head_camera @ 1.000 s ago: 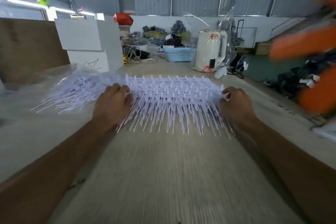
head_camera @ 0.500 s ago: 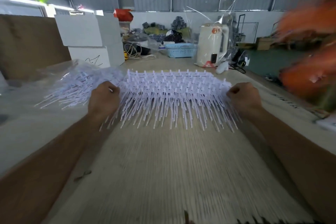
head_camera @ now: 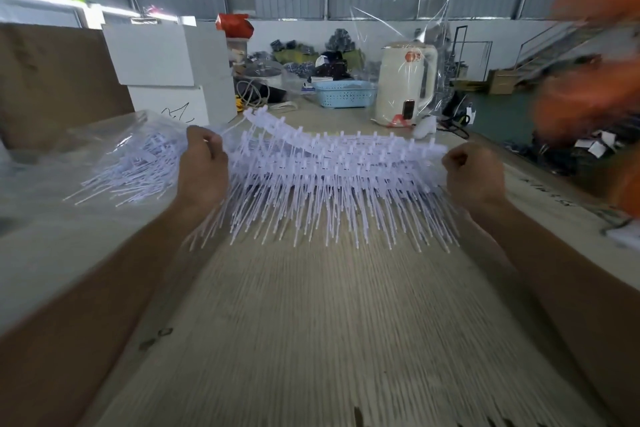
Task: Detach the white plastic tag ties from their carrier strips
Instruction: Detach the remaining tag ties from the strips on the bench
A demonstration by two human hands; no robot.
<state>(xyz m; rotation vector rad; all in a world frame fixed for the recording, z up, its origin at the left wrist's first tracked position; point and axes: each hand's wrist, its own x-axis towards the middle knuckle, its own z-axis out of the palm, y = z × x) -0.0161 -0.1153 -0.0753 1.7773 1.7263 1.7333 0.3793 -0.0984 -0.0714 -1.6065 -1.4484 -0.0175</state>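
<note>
Many loose white ties [head_camera: 128,172] are lying in a heap at your far left, beside your left hand [head_camera: 202,166], which is pinching one end of the carrier strips [head_camera: 332,156]. You are holding the bundle above the table [head_camera: 311,322], tag ties [head_camera: 325,208] hanging toward you. Your right hand [head_camera: 472,172] is clenching the other end.

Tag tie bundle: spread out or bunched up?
Spread. The bundle is stretched wide between the left hand and right hand, each fisted on an end, ties fanning down.
</note>
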